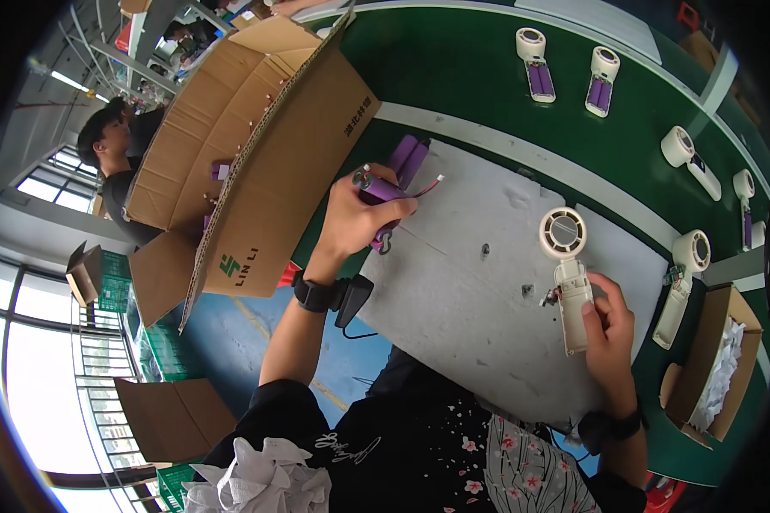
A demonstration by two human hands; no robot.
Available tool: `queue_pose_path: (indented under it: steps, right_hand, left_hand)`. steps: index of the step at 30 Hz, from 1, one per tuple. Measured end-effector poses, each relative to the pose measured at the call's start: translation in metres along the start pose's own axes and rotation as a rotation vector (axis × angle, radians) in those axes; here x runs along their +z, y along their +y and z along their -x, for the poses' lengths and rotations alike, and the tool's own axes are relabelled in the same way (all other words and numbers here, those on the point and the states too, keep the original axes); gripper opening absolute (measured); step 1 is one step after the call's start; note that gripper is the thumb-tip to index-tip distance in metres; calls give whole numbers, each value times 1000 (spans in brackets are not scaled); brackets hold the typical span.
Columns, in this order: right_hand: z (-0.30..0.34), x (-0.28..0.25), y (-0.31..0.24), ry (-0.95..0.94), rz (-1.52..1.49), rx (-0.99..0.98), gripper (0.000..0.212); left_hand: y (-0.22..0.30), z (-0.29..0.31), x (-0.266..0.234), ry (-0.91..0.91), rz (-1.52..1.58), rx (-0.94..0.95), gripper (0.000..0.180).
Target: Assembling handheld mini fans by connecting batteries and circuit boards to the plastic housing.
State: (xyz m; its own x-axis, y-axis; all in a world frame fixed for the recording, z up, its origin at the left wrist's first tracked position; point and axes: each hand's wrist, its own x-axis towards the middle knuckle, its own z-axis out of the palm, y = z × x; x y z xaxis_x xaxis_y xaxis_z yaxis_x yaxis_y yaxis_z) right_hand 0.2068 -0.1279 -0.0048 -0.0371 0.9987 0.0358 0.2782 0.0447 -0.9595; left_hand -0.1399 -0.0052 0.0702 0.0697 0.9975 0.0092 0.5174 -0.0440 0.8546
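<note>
My left hand (357, 218) is closed around a purple battery pack (383, 190) above the left part of a grey foam mat (453, 256). A thin wire with a small white plug sticks out beside it. Just behind that hand, another purple battery pack (411, 159) shows at the mat's far left corner. On the right of the mat, my right hand (609, 329) grips the handle of a cream handheld fan (565, 256), thumb along its side. The fan's round head points away from me. Its handle is uncovered, and small wires poke out at the left below the head.
A large open cardboard box (291, 162) with purple packs inside stands at the left. On the green conveyor (453, 60) lie several fans, some with purple batteries fitted. Another open fan (683, 286) rests right of the mat, near a small carton (717, 368) of white paper.
</note>
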Motion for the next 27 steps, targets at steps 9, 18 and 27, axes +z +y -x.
queue_pose_path:
  steps: [9, 18, 27]
  right_hand:
    - [1, -7, -6, -50, 50, 50, 34]
    - [-1, -6, -11, -26, 56, 47, 35]
    - [2, 2, -12, 141, 108, 26, 35]
  left_hand:
    - [-47, -24, 4, 118, -17, 7, 47]
    - [-9, -10, 16, 229, -679, 525, 65]
    - [3, -18, 32, -109, -80, 488, 43]
